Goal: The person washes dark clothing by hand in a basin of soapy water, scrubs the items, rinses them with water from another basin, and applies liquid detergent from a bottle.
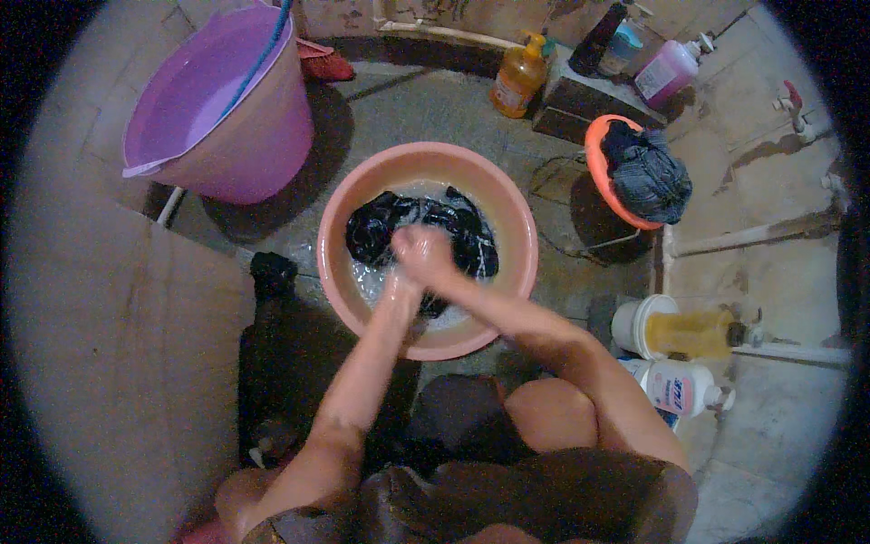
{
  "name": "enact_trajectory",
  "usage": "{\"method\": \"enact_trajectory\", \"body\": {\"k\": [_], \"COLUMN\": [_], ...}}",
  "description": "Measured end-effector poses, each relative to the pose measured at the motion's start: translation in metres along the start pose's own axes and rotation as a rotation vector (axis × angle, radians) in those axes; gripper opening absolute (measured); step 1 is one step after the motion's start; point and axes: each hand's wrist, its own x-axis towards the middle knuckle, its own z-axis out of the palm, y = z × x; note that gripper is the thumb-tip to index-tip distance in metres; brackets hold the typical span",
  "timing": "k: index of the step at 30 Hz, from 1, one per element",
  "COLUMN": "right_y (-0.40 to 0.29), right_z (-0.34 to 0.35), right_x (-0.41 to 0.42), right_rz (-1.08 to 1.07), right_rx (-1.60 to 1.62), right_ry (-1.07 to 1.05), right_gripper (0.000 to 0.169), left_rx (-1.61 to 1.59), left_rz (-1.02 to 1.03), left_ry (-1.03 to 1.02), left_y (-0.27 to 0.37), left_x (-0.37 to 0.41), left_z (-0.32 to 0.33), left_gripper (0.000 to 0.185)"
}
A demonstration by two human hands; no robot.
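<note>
A round pink plastic basin [327, 238] stands on the floor in front of me. Soaked black cloth [372, 228] lies in its cloudy, sudsy water. Over the middle of the basin my hands are pressed together and blurred. My right hand [435, 255] overlaps my left hand [406, 266], and both look wet. Black cloth lies right around and below them. Whether any of it is pinched between the fingers is hidden.
A big purple bucket [272, 143] stands at left. Right of the basin, an orange bowl [598, 160] holds dark clothing [649, 177]. An amber pump bottle [518, 78] stands by a block of toiletries [584, 95]. White containers [680, 387] line the right wall.
</note>
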Motion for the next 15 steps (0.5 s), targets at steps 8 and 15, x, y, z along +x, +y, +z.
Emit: {"method": "enact_trajectory", "body": {"k": [8, 15], "right_y": [-0.036, 0.074], "right_z": [0.010, -0.050], "right_x": [-0.027, 0.051], "right_rz": [0.076, 0.344], "right_rx": [-0.021, 0.137], "right_ry": [-0.041, -0.072], "right_gripper": [0.033, 0.039], "left_rx": [0.065, 0.138], "left_rz": [0.085, 0.385], "left_ry": [0.242, -0.026], "left_y": [0.006, 0.049], "left_x": [0.001, 0.008], "left_z": [0.003, 0.080], "left_gripper": [0.032, 0.029]}}
